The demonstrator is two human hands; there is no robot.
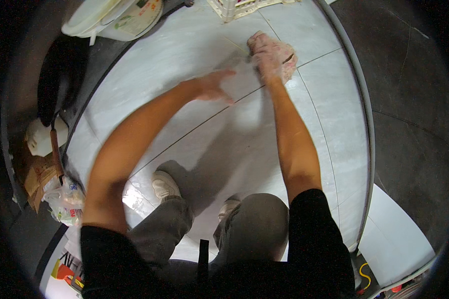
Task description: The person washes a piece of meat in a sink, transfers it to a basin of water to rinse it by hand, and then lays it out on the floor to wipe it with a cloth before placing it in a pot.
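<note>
My right hand [268, 61] grips a crumpled pinkish cloth [288, 56], which lies against the pale tiled floor [194, 123] at the upper middle of the head view. A dark mark or slit shows on the cloth. To its left, my left hand [219, 86] hangs over the tiles with fingers spread and nothing in it. Both hands are blurred. My two light shoes [165, 185] stand on the floor below, the right one partly hidden by my knee.
A white plastic crate [230, 11] stands at the top. Pale tubs [131, 22], a black pan [63, 78] with a brown handle and a tied plastic bag [65, 200] line the left side. Dark counters border both sides, the right one [408, 93] wide.
</note>
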